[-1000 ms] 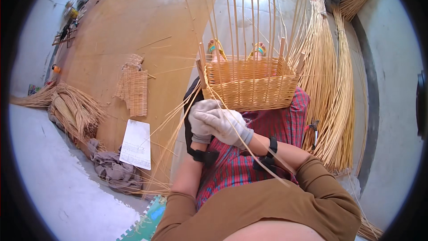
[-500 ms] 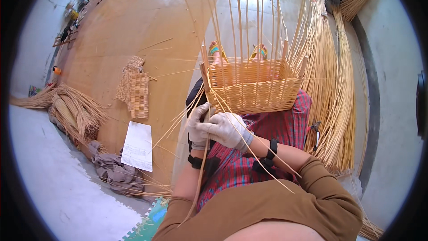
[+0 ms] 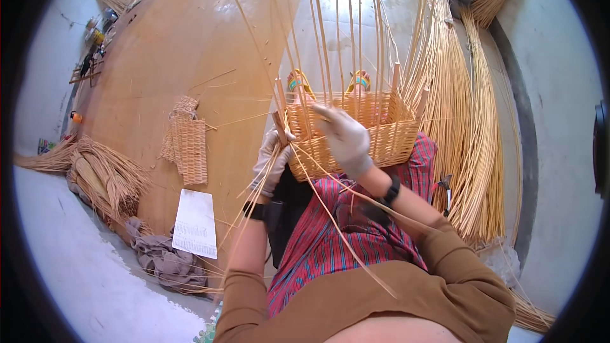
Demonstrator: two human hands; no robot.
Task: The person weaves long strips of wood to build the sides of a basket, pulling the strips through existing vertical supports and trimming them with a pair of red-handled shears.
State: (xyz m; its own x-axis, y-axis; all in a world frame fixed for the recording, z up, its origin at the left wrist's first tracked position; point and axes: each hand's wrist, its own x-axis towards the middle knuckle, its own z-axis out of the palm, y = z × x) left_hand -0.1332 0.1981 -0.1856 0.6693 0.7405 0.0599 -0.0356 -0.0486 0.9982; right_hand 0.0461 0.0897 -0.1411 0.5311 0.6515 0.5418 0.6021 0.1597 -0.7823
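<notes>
A half-woven wicker basket (image 3: 356, 149) rests across my knees, with long upright stakes rising from its far side and short wooden posts at its corners. My left hand (image 3: 270, 160), in a whitish work glove, is closed around the basket's near left corner beside the wooden post (image 3: 279, 128). Some of its fingers are hidden behind the corner and the loose strands. Over the basket's near wall is my gloved right hand (image 3: 346, 140), fingers stretched to the upper left, with no strand visible in them. Several loose wicker strands (image 3: 337, 223) fan from that corner toward my lap and arms.
Long bundles of wicker (image 3: 454, 152) lie along the right wall. On the floor to the left are flat woven pieces (image 3: 189, 146), a white printed sheet (image 3: 195, 222), a wicker bundle (image 3: 108, 174) and a crumpled grey cloth (image 3: 166, 257).
My hands have parted from just below the basket's left corner. The left has moved up onto the corner; the right has risen over the near wall. One strand held upright has dropped away.
</notes>
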